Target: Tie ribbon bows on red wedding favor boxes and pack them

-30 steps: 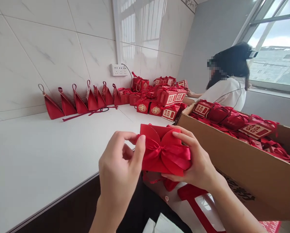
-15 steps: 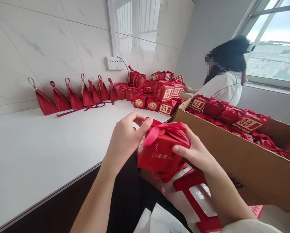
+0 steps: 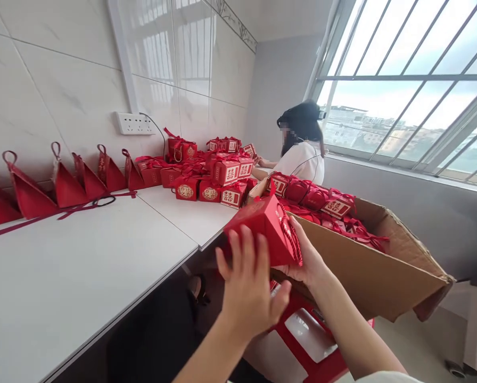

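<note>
A red gift box (image 3: 262, 215) with a twisted red cord hanging down one side is tilted in front of me, above the gap between the table and the carton. My right hand (image 3: 308, 260) grips it from the right and below, the fingertips partly hidden behind it. Spread and stretched out, the fingers of my left hand (image 3: 248, 292) overlap the box's near lower face; whether they touch it I cannot tell. Just beyond stands an open cardboard carton (image 3: 354, 276) filled with similar ribboned red boxes (image 3: 314, 197).
Red boxes (image 3: 230, 173) are heaped at the white table's (image 3: 82, 271) far end. Several peaked red boxes with loops (image 3: 68, 183) line the tiled wall, near loose ribbon. A co-worker (image 3: 302, 143) sits beyond the carton by the window. Below is a red stool (image 3: 290, 340).
The gift box has been turned, so its bow no longer faces me and its cord side shows. My left hand has let go of the top and opened. The view has swung right.
</note>
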